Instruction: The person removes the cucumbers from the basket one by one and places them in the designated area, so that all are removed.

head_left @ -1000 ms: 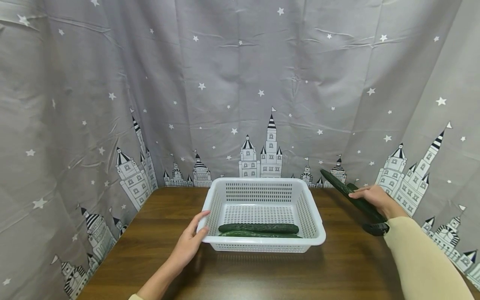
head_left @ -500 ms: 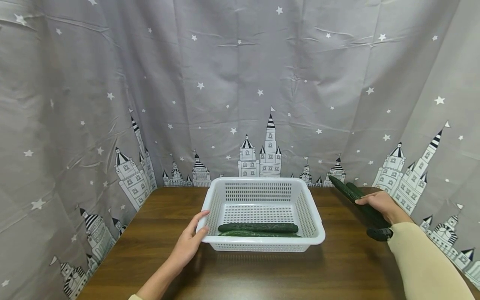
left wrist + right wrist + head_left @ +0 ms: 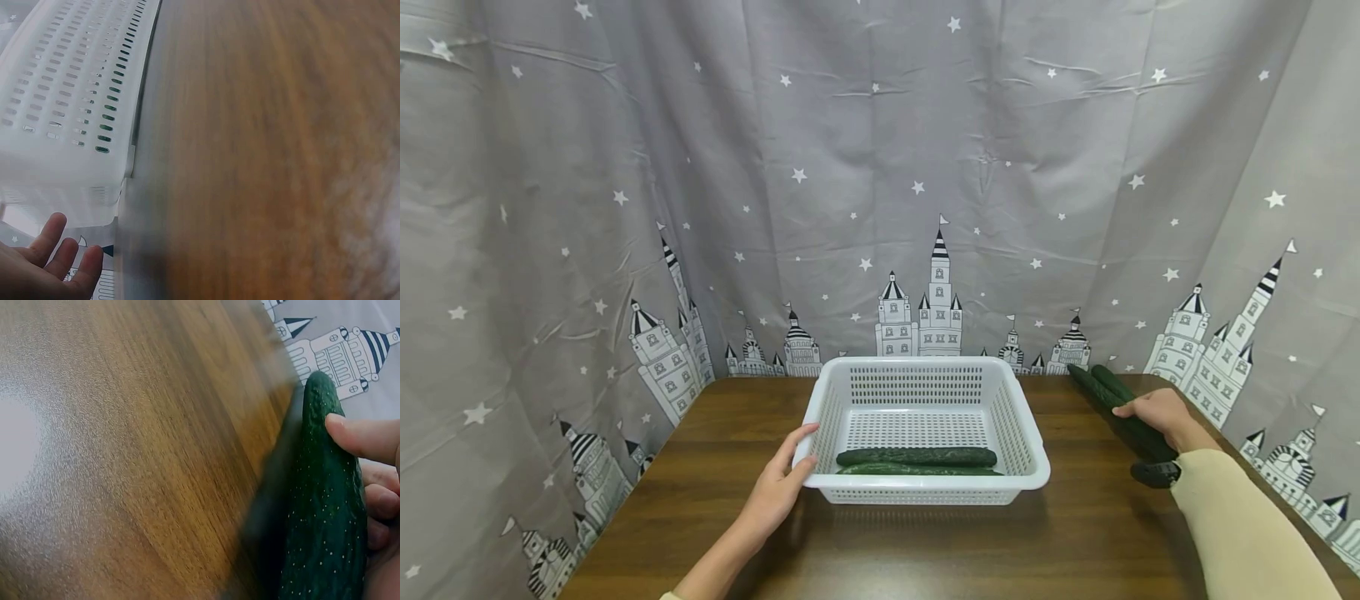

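My left hand (image 3: 775, 483) holds the left rim of the white perforated plastic basket (image 3: 925, 482), thumb near the front corner. In the left wrist view, several fingertips (image 3: 87, 269) show beside the basket's wall (image 3: 62, 162). Two dark green cucumbers (image 3: 917, 456) lie side by side along the basket's front. To the right, my right hand (image 3: 1161, 415) grips another cucumber (image 3: 1096, 395) low over the table. Its thumb lies along the top of this cucumber (image 3: 325, 519) in the right wrist view. A further cucumber (image 3: 1112, 382) lies right behind it, partly hidden.
The brown wooden table (image 3: 880, 558) carries everything. A grey curtain (image 3: 850, 167) printed with stars and castles hangs close behind its far edge and along both sides. A black band (image 3: 1155, 474) sits at the right wrist.
My right hand has moved slightly right, and its cucumber's far tip has come down to the right, close against the cucumber behind it. The left hand and the basket have stayed put.
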### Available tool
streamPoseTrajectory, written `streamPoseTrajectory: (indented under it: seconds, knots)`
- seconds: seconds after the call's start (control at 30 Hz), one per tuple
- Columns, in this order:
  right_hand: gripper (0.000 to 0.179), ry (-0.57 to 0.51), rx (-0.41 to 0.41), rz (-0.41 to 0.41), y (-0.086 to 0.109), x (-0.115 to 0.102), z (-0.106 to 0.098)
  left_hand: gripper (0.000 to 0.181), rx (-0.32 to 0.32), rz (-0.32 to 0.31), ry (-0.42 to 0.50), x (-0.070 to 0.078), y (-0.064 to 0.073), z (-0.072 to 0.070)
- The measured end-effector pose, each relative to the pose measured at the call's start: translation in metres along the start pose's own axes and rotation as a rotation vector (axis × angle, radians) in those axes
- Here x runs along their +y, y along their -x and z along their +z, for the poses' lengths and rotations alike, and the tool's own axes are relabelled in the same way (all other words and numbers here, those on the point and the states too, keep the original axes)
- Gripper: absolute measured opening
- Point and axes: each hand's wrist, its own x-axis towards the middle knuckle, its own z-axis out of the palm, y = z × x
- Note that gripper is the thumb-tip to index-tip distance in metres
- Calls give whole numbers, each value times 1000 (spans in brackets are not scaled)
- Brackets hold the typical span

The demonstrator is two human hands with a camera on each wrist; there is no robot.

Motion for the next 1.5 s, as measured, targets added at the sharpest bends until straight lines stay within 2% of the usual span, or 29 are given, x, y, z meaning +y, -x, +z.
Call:
streamPoseTrajectory:
  seconds: [0.23,0.43,0.73,0.9,1.07,1.27,1.5]
  knots:
    - [39,125,66,-17,0,-4,6,47,-4,1,8,0,0,1]
    - [36,266,53,-21,0,-10,10,47,0,4,0,-1,0,1]
    - [41,263,32,3,1,-8,11,47,8,-7,1,-1,1,1]
    - [40,286,19,-19,-1,-4,11,47,6,-15,9,-5,1,2]
    - [45,297,47,-34,-2,-2,8,47,7,-10,6,-4,1,2]
    - [41,291,89,-66,-1,-2,4,47,15,6,4,-1,1,2]
    - [51,298,93,-135,-3,-17,3,46,16,6,6,-2,0,2]
